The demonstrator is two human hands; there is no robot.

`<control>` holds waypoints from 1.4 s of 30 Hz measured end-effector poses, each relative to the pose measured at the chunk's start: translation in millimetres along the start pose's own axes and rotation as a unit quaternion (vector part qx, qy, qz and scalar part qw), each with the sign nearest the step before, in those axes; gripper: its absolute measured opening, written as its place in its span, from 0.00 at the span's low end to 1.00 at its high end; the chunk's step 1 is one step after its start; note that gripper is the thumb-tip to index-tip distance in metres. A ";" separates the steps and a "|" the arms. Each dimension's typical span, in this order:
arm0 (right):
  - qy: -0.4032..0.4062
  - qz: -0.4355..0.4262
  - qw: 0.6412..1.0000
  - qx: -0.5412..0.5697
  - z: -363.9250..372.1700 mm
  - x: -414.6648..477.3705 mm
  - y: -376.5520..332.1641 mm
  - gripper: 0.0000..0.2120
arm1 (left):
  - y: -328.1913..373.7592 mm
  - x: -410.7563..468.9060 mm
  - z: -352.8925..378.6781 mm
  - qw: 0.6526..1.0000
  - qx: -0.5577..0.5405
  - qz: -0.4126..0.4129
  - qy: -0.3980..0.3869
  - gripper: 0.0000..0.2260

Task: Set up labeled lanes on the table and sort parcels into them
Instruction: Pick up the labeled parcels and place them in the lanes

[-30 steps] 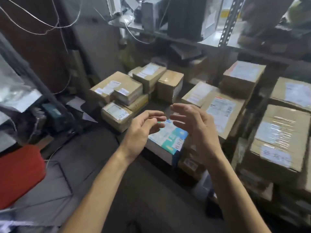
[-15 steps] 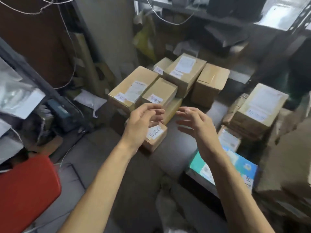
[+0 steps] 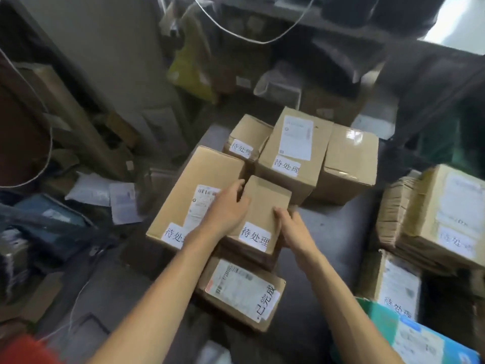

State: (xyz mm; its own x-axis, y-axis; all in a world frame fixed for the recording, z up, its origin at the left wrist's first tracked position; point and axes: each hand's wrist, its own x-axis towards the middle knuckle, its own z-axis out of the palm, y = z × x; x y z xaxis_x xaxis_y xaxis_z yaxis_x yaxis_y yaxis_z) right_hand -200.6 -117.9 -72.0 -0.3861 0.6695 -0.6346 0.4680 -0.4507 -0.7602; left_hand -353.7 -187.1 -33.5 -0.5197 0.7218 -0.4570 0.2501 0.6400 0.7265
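Slippage worries me: my left hand [image 3: 225, 209] and right hand [image 3: 294, 230] clasp the small box [image 3: 265, 203] only by its sides.

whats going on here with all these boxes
A person is sorting cardboard parcels. The left hand and the right hand both grip a small box labelled 待处理, beside a larger box with the same label. A parcel marked 已完成 lies nearer the person.

Bare tabletop strip [image 3: 338, 232] open right of centre, boxed in by left parcel cluster [image 3: 288, 158], right parcel stack [image 3: 446, 211]
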 end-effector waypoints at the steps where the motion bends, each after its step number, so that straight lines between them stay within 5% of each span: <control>1: 0.012 -0.003 1.000 -0.002 6.1 5.0 6.4 0.26 | -1.4 9.8 2.1 1.000 0.010 0.010 -0.003 0.22; 7: 0.147 0.046 0.986 0.069 39.1 11.2 28.9 0.43 | 11.0 24.3 17.2 0.997 -0.005 0.070 -0.026 0.22; 9: 0.171 0.039 0.977 0.120 49.4 -1.4 24.1 0.40 | 8.5 25.7 14.3 0.995 -0.064 0.060 -0.045 0.25; 14: 0.121 -0.032 0.972 0.199 49.2 -27.2 3.7 0.33 | 6.9 27.7 4.0 0.985 -0.135 -0.004 -0.109 0.07; 18: 0.121 -0.072 0.973 0.180 35.5 -42.8 6.0 0.19 | 18.9 9.5 2.6 0.978 -0.143 -0.014 -0.150 0.14; 21: 0.150 -0.085 0.973 0.156 20.4 -64.9 13.6 0.23 | 28.7 -9.3 10.8 0.976 -0.139 -0.004 -0.169 0.23; 25: 0.189 -0.104 0.957 0.197 -7.4 -111.1 20.4 0.22 | 47.0 -48.6 28.7 0.970 -0.123 0.070 -0.197 0.20; 28: 0.211 -0.130 0.943 0.220 -32.9 -152.8 25.3 0.29 | 59.7 -83.6 45.0 0.943 -0.223 0.046 -0.242 0.20; 31: 0.216 -0.171 0.930 0.243 -60.4 -201.2 31.8 0.34 | 74.4 -126.5 62.1 0.893 -0.310 -0.020 -0.325 0.31; 35: 0.217 -0.241 0.897 0.300 -99.0 -262.5 42.4 0.36 | 113.0 -195.3 86.4 0.847 -0.351 -0.026 -0.398 0.19; 38: 0.228 -0.294 0.877 0.302 -132.1 -301.2 51.3 0.28 | 143.6 -236.3 107.7 0.840 -0.346 0.019 -0.419 0.21; 42: 0.240 -0.307 0.875 0.288 -170.8 -333.5 60.4 0.34 | 161.9 -271.5 135.7 0.832 -0.349 0.030 -0.429 0.26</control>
State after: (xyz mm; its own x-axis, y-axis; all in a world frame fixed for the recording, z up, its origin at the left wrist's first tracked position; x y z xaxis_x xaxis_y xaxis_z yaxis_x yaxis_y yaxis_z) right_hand 92.2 -267.5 117.5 0.0184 0.9983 -0.0554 -0.2416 -0.0493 -0.9691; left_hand -61.2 -243.8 138.6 0.3271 0.8612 -0.3891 -0.4376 0.5030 0.7453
